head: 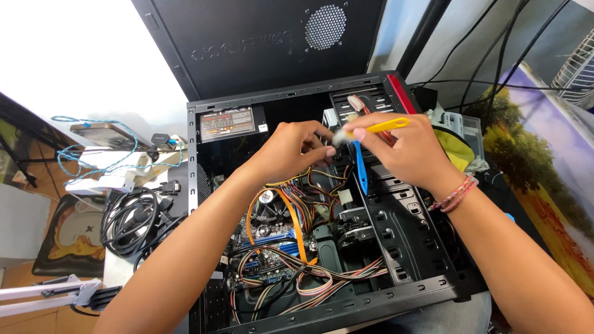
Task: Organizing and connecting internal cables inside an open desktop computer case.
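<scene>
right hand [405, 153] pinched on a yellow-handled brush [378, 127], handle lying roughly level, long axis pointing right and slightly up, pale bristle tuft [340, 137] at the left end. left hand [291, 151] closed, fingertips meeting that tuft, both hands equally near, almost touching. just below, a glossy blue plastic tool [361, 167] hanging downward. underneath, open black metal computer case [408, 247], perforated drive bays, ribbed ribbon cables [315, 278], orange flat cable [294, 226]. well to the left, coiled black cords [127, 226].
</scene>
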